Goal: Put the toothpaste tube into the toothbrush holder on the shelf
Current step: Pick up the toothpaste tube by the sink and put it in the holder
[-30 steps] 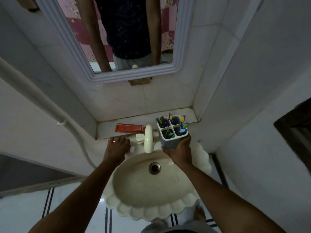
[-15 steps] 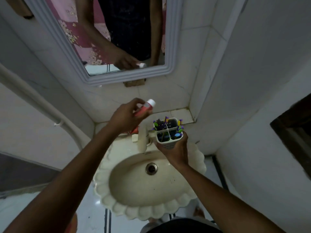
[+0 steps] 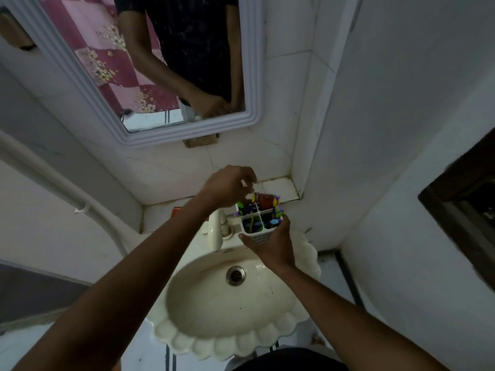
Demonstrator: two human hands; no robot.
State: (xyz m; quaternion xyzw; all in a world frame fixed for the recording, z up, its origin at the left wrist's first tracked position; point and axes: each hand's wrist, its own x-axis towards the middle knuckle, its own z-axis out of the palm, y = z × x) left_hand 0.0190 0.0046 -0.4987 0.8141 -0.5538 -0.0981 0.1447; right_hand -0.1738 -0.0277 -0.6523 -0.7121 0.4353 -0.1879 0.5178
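White-tiled bathroom corner, with a cream scalloped ceramic basin (image 3: 267, 341) below a tiled shelf (image 3: 281, 187) and a white-framed mirror (image 3: 187, 135).

The right hand (image 3: 270, 246) is clamped around the lower body of a white four-compartment plastic toothbrush holder (image 3: 258, 238), holding it upright above the back rim of the basin, just beside the cream tap (image 3: 215, 231). The red toothpaste tube (image 3: 265, 201) stands in the far right compartment, its upper end showing above the rim among the purple, yellow and green brush handles (image 3: 247, 208). The left hand (image 3: 227, 187) hovers just above and to the left of the holder, fingers (image 3: 247, 174) loosely curled and apart, gripping nothing; whether a fingertip touches the tube cannot be told. A small red object (image 3: 176, 211) lies on the shelf, partly hidden by the left forearm.
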